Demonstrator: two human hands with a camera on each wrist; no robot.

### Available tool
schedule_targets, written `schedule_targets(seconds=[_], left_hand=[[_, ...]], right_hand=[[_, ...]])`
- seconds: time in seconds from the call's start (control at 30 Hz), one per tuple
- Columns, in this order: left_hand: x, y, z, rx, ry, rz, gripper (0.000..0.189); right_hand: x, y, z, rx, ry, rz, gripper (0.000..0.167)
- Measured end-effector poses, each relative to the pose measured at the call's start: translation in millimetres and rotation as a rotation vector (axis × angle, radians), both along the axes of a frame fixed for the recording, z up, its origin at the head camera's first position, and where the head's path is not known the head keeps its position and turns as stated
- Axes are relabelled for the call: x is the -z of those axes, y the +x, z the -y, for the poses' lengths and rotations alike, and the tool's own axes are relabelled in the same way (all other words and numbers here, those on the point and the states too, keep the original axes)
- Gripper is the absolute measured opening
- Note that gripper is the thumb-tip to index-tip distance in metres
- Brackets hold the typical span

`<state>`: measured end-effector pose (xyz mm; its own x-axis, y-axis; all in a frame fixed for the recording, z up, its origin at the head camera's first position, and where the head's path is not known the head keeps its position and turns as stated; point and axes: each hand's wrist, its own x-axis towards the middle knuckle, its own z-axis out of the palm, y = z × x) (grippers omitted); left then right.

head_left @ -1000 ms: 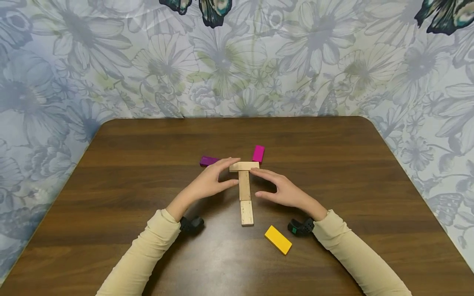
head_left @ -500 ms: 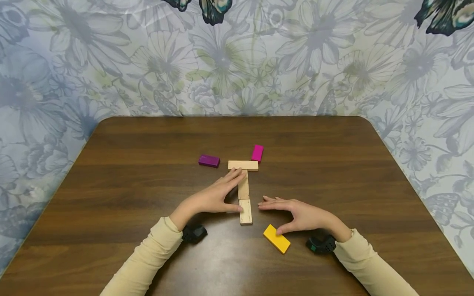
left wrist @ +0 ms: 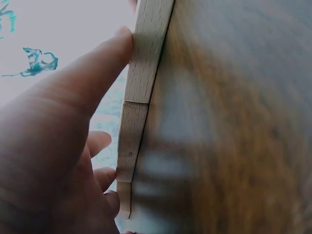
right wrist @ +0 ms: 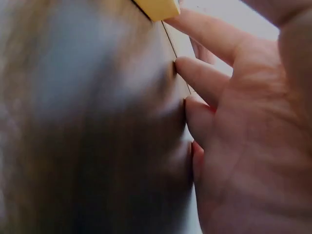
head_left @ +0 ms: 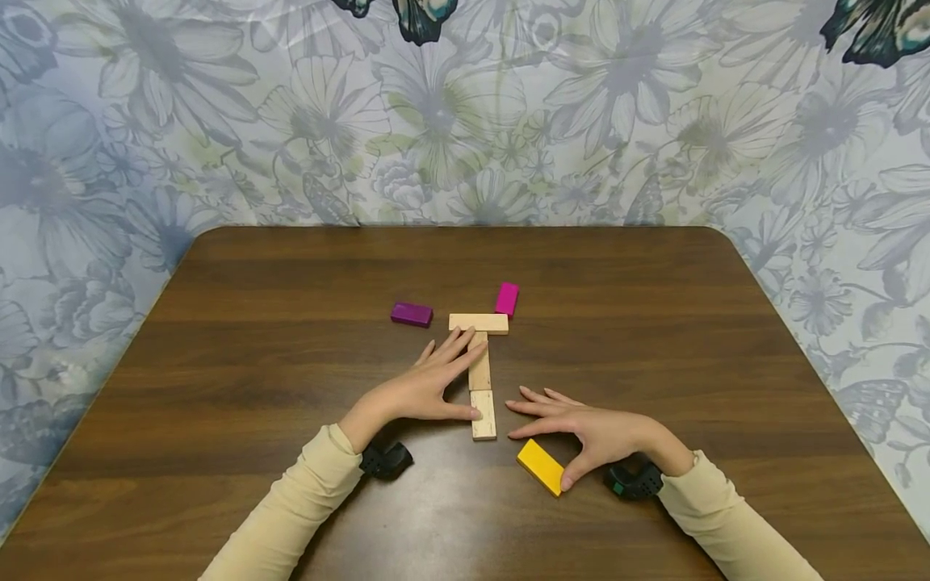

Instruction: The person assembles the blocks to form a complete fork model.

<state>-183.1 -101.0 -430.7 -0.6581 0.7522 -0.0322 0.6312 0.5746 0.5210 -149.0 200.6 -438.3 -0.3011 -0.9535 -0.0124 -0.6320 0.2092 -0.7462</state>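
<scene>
Three plain wooden blocks form a T: a crosswise block at the far end, a middle block and a near block in line below it. My left hand lies along their left side with fingers spread. Its thumb touches the near block, and its fingertips rest on the middle one. To the right, my right hand is spread on the table. Its thumb touches the near right end of a yellow block, while the index fingertip is near the far end. In the right wrist view the yellow block is partly cut off.
A purple block lies left of the crosswise block. Behind that block's right end a pink block stands close by. All sit on a brown wooden table against a flowered wall.
Both hands have come nearer the body from the crosswise block. The left moved down along the T's stem. The right moved down and right to the yellow block, its fingers spreading.
</scene>
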Motion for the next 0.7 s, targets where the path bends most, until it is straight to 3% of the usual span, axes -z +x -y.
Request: schedule_targets(seconds=[0.4, 0.7], left_hand=[[1.2, -1.1, 1.4, 0.000, -0.023, 0.001, 0.091], [2.9, -1.5, 0.1, -0.024, -0.040, -0.006, 0.090]], right_hand=[[0.4, 0.5, 0.9, 0.026, -0.033, 0.014, 0.060], [3.0, 0.2, -2.0, 0.199, -0.073, 0.102, 0.057]])
